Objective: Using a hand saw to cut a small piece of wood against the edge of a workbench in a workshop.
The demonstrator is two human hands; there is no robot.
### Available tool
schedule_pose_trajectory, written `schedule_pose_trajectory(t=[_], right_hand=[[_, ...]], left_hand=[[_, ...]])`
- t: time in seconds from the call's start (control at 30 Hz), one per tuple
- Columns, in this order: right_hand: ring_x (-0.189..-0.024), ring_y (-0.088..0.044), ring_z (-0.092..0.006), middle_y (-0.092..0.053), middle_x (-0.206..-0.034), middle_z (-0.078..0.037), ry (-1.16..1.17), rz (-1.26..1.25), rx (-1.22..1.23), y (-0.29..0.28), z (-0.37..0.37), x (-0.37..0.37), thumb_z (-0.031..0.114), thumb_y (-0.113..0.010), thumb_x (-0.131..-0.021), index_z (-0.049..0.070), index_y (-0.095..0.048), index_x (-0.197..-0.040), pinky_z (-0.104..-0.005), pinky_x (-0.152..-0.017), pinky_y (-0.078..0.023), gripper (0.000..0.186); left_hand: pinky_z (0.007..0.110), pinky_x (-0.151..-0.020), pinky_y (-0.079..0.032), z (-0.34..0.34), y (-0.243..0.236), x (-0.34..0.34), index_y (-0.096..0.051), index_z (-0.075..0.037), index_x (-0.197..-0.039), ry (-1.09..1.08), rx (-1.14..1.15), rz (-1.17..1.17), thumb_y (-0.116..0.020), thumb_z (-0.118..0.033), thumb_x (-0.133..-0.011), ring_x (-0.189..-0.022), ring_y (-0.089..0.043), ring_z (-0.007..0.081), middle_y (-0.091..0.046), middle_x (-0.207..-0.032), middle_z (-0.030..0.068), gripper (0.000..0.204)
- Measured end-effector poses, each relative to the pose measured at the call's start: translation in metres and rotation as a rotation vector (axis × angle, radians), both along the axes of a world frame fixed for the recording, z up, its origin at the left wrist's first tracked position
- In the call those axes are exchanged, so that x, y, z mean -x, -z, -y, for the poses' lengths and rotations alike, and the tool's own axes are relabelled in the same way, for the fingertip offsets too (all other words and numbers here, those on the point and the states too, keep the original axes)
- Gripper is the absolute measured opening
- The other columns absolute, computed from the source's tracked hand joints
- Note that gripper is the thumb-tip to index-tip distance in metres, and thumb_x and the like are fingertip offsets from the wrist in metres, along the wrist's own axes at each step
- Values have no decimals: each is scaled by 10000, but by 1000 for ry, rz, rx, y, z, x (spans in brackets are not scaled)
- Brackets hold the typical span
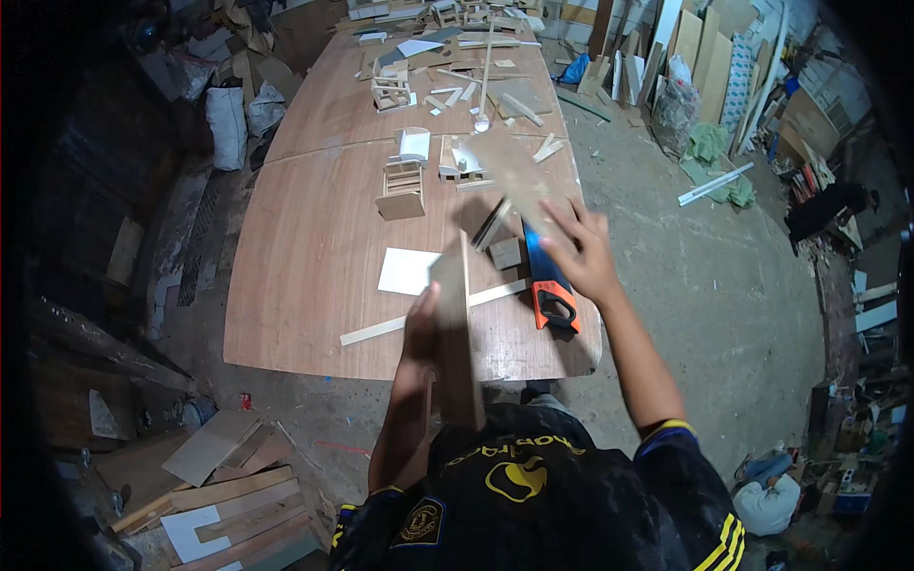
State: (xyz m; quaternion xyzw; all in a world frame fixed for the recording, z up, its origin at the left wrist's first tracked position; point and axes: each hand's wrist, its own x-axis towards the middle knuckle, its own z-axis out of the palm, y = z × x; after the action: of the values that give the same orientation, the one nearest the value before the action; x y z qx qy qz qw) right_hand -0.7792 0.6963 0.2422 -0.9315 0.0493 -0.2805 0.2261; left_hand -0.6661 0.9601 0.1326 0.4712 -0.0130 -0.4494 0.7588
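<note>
The long reddish-brown plywood table (305,285) runs away from the person. Above its near edge the left hand (422,328) grips a brown plywood strip (457,333), long axis towards the body. The right hand (583,252) holds a blurred thin plywood sheet (509,171) farther out, just above a blue-bladed, orange-handled handsaw (547,285). Motion blur hides the sheet's edges and right fingertips.

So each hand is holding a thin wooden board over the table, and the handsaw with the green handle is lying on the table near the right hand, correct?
Not quite: the head view shows the handsaw has an orange and black handle, not green. The rest stands: the left hand and right hand each hold a thin wooden board over the table.
</note>
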Motion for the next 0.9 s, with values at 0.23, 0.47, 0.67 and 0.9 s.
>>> schedule_pose_trajectory(t=[0.23,0.47,0.67,0.9], right_hand=[[-1322,-401,-244,-412,-1442,-169,-83,100,-1228,26,-73,53,437,-557,-957,-32,-170,-1529,-336,-1110,-294,835],[-1413,-263,-355,-263,-1513,-243,-131,68,-810,59,-144,78,327,-541,-929,-48,-164,-1520,-421,-1161,-180,794],[-1444,-231,-299,-248,-1547,-222,-57,148,-1019,29,-112,49,339,-470,-975,-64,-147,-1518,-363,-1167,-170,749],[-1453,-219,-245,-243,-1569,-179,-161,111,-1180,2,-78,52,341,-438,-994,-47,-135,-1530,-345,-1174,-168,727]], left_hand=[[401,-976,-478,-10,-38,1,-346,19,-1408,-623,184,58,-375,-418,-1047,-1173,-562,275,-523,-1299,159,568],[408,-1016,-448,14,-54,10,-326,-16,-1434,-831,247,24,-361,-409,-1053,-1208,-538,273,-505,-1343,159,548],[403,-1013,-449,27,-107,44,-226,-90,-1486,-945,143,161,-453,-329,-1039,-1234,-499,271,-424,-1402,167,556],[398,-967,-492,36,-112,58,-254,-88,-1471,-956,151,400,-454,-369,-1033,-1207,-526,256,-448,-1370,162,558]])
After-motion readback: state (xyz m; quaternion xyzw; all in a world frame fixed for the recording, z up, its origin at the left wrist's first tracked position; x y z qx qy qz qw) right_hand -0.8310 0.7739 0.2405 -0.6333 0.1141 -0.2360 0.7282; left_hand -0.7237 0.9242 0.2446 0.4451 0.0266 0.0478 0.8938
